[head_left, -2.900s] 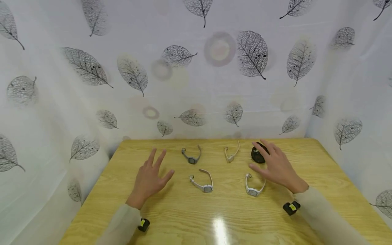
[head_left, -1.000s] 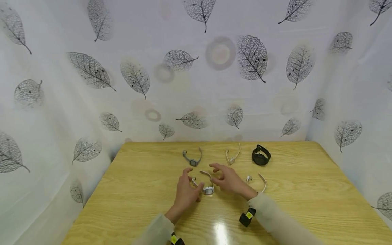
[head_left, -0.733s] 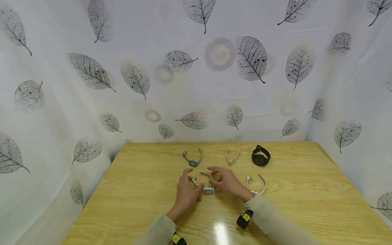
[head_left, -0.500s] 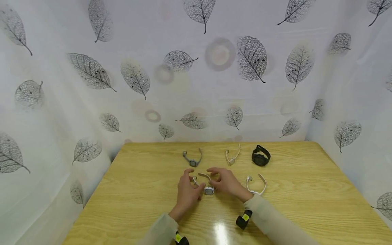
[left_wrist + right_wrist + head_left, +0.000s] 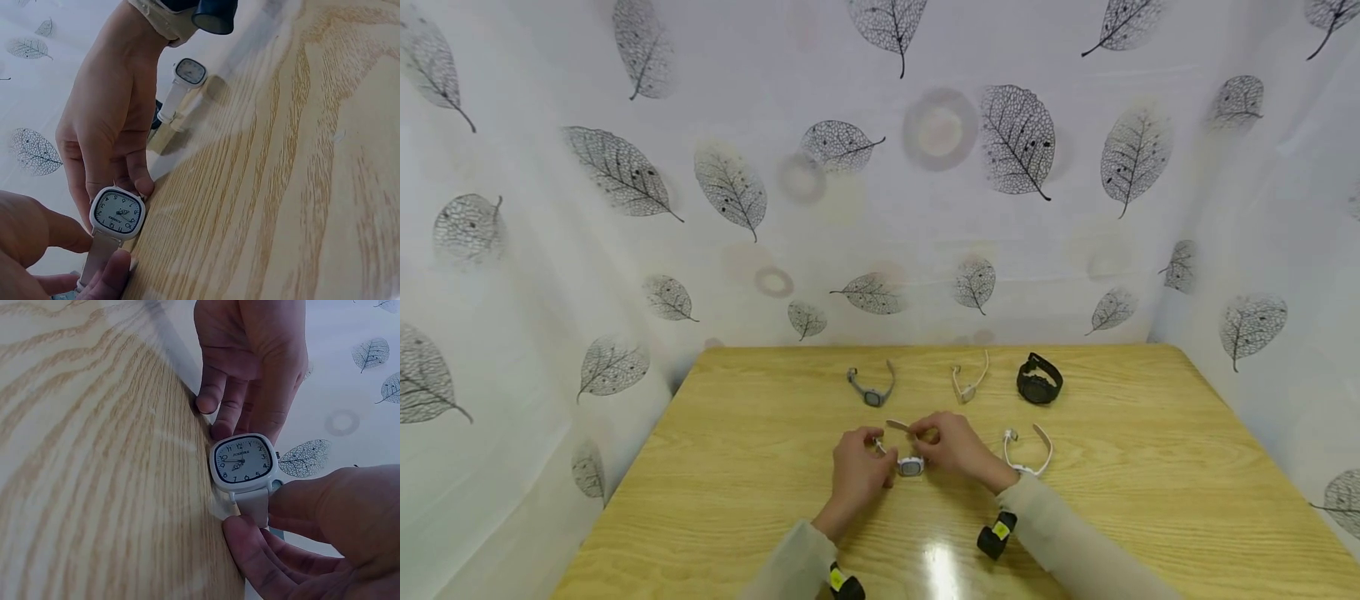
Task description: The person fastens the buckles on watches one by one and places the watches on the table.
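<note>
A white wristwatch with a square face lies at the middle of the table between my hands, its strap unbuckled. My left hand pinches the buckle-side strap between thumb and fingers. On the other side, my right hand grips the other strap half, whose free end sticks up past the fingers. In the left wrist view, the watch face shows upright numerals, with the strap running down between the left thumb and index finger. The right wrist view shows the watch face beside the right thumb and fingers.
Behind stand a grey watch, a cream watch and a black watch. Another white watch lies right of my right hand, partly hidden by the wrist. A leaf-print curtain surrounds the wooden table.
Both hands came inward from their spread positions to the white watch. Their fingers have since closed on its two strap halves. The right hand no longer covers the black watch.
</note>
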`<state>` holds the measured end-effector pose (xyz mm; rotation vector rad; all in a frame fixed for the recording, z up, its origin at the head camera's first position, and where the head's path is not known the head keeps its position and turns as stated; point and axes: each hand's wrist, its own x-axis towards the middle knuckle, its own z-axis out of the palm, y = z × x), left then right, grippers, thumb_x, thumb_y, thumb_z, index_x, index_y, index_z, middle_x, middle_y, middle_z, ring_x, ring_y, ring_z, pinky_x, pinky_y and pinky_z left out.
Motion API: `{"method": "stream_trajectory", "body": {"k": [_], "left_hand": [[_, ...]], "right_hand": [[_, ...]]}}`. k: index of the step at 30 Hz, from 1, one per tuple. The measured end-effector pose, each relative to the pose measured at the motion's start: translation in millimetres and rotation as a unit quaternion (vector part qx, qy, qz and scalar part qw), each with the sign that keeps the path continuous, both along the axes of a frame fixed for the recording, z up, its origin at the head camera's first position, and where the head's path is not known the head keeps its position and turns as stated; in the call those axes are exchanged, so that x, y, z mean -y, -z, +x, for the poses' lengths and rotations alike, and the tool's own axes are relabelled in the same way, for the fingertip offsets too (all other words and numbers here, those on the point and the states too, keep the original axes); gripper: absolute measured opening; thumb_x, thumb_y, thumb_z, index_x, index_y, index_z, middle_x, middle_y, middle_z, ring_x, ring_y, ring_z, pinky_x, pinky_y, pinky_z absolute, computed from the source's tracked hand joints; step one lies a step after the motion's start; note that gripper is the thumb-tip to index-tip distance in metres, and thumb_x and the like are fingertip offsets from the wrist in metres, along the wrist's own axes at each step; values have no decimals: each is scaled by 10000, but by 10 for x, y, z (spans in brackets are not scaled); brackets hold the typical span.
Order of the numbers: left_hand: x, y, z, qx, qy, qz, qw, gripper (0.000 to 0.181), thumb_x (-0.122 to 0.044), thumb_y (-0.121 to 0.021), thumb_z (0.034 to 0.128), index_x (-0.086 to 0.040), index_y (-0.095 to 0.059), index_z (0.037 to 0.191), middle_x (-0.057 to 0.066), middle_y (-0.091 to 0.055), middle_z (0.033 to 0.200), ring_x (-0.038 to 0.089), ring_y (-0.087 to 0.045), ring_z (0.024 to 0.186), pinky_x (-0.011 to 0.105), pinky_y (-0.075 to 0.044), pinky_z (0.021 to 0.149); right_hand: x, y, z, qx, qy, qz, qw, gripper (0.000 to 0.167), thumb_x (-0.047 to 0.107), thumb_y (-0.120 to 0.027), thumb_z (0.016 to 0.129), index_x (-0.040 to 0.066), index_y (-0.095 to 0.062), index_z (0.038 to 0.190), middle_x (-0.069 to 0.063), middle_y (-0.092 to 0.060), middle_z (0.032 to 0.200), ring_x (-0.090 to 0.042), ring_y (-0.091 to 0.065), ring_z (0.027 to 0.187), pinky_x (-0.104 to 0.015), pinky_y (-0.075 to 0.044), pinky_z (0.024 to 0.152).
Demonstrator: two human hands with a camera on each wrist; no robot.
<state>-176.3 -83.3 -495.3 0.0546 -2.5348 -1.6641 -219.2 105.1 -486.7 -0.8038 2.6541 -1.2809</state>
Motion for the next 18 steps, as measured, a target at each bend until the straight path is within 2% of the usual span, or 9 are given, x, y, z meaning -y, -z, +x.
{"method": "stream_trajectory", "body": {"k": [6, 12, 15, 18], "left_hand": [[1, -4, 3, 95, -77, -31, 9999, 429, 0, -764, 797, 114, -673, 1201, 24, -637, 595, 108, -593, 386, 234, -488, 399], [-9, -14, 23, 144, -136, 40, 9998, 497, 43, -724, 764, 117, -641, 1249, 74, -657, 717, 93, -588, 414, 255, -510, 418], [-19, -4, 43, 90, -146, 114, 9998, 497, 59, -717, 763, 117, -634, 1249, 129, -672, 887, 101, -591, 447, 257, -512, 425], [-30, 9, 49, -35, -161, 41, 9999, 482, 64, -722, 764, 113, -643, 1237, 166, -630, 1031, 109, -604, 521, 243, -521, 463]], "right_hand": [[9, 3, 6, 22, 36, -51, 10000, 234, 19, -678, 955, -45, -736, 1172, -227, -705, 1161, -96, -675, 627, -230, -546, 535], [52, -1, 58, 279, 379, -375, 9982, 251, -23, -699, 935, -50, -726, 1183, -211, -677, 1138, -172, -720, 754, -229, -572, 573], [77, -5, 79, 448, 550, -606, 9956, 259, -41, -700, 930, -58, -718, 1188, -209, -671, 1136, -219, -737, 785, -239, -580, 575], [93, -1, 91, 472, 678, -726, 9939, 262, -47, -698, 927, -62, -712, 1188, -209, -679, 1118, -203, -739, 747, -240, -567, 553]]}}
